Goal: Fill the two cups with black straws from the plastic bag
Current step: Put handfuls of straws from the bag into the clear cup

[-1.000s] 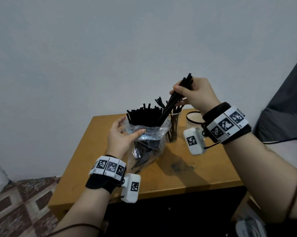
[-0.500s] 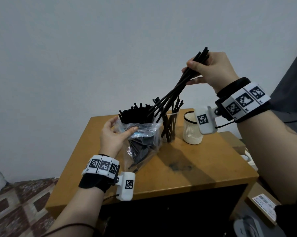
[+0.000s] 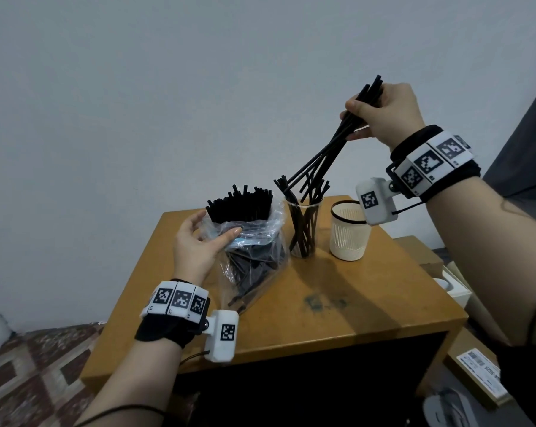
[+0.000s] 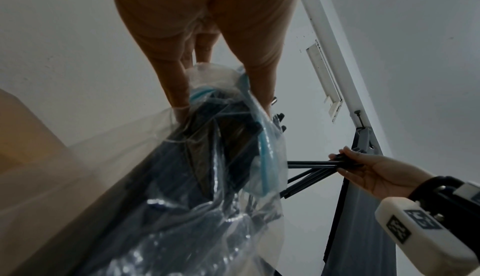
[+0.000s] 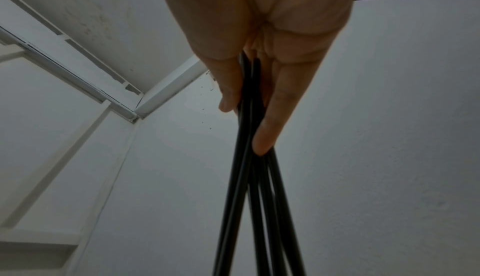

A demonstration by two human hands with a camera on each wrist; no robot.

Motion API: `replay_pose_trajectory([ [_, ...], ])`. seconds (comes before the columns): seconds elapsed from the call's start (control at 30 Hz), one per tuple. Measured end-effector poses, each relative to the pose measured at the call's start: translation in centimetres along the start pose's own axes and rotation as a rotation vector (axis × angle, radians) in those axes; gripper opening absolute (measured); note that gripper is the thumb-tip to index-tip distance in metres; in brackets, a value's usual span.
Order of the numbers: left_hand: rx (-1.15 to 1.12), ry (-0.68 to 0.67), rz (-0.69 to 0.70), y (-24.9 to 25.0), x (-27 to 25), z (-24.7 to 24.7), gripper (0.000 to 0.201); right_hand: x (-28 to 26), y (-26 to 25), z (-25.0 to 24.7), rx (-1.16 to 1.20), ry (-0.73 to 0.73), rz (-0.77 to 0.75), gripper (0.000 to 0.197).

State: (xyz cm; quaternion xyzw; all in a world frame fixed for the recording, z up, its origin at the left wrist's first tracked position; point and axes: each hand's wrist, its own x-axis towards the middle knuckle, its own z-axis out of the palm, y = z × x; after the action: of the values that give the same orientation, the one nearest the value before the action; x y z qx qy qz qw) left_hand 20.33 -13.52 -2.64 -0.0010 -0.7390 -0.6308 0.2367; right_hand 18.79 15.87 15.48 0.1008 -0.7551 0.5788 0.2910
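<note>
A clear plastic bag [image 3: 254, 241] full of black straws [image 3: 240, 204] stands on the wooden table [image 3: 337, 303], held upright by my left hand [image 3: 199, 241], whose thumb and fingers grip its upper part [image 4: 221, 87]. My right hand [image 3: 381, 115] pinches a bunch of black straws [image 3: 328, 152] high above the table; their lower ends fan out just over a clear cup [image 3: 303, 229] that holds several straws. A white ribbed cup [image 3: 348, 235] stands right of it. In the right wrist view the fingers [image 5: 270, 116] clamp the straws [image 5: 254, 198].
A pale wall rises directly behind the table. Cardboard boxes [image 3: 476, 371] and a white object sit on the floor to the right, beside dark grey fabric [image 3: 525, 149]. Patterned floor tiles [image 3: 29, 374] lie to the left.
My right hand pulled the bunch of straws up out of the bag and carried it right, so the lower ends now hang over the clear cup. The left hand kept its hold on the bag.
</note>
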Motion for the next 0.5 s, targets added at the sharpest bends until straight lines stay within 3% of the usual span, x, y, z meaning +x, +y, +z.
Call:
replay_pose_trajectory([
  [0.5, -0.012, -0.005, -0.019, -0.1, 0.1, -0.1, 0.079, 2.1, 4.0, 2.4, -0.13, 0.161, 0.068, 0.005],
])
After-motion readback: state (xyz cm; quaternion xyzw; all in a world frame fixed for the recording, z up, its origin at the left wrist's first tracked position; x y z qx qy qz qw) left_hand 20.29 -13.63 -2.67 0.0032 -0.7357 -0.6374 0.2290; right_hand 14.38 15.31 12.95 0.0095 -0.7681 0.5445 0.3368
